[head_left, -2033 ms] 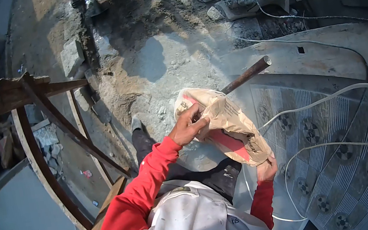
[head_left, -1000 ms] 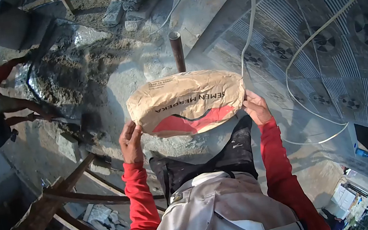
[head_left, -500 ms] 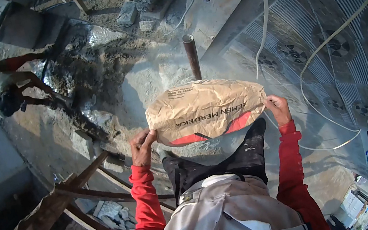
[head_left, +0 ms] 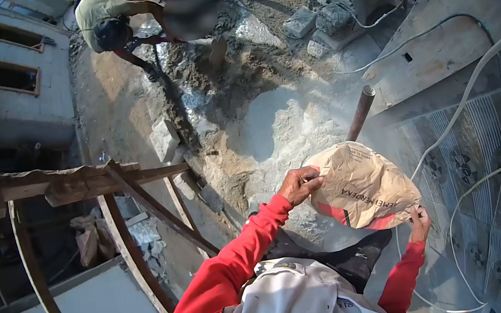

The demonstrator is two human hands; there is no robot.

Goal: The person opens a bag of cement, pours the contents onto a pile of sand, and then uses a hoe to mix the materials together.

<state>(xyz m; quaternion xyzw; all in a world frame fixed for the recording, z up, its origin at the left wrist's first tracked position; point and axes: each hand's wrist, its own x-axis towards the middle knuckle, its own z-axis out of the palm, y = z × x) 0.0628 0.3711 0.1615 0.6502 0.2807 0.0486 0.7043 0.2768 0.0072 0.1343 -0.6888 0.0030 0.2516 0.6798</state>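
A crumpled brown paper cement bag [head_left: 367, 187] with black lettering and red patches is stretched between my two hands. My left hand [head_left: 300, 185] pinches its left edge between thumb and curled fingers. At the bag's lower right corner, my right hand [head_left: 419, 223] grips the paper with its fingertips. Just beyond the bag a rusty metal pipe [head_left: 361, 112] stands up. Pale grey powder [head_left: 271, 123] covers the ground past the bag.
A co-worker [head_left: 111, 24] bends over the sandy mix at the upper left. Wooden beams [head_left: 65, 186] cross the left side. Broken blocks [head_left: 300, 22] lie at the top. A pale hose [head_left: 469, 89] and patterned tiles [head_left: 462, 169] are at the right.
The view has turned left, so the bag and both hands appear further right and lower. The bag now slants down to the right. Both hands still hold it.
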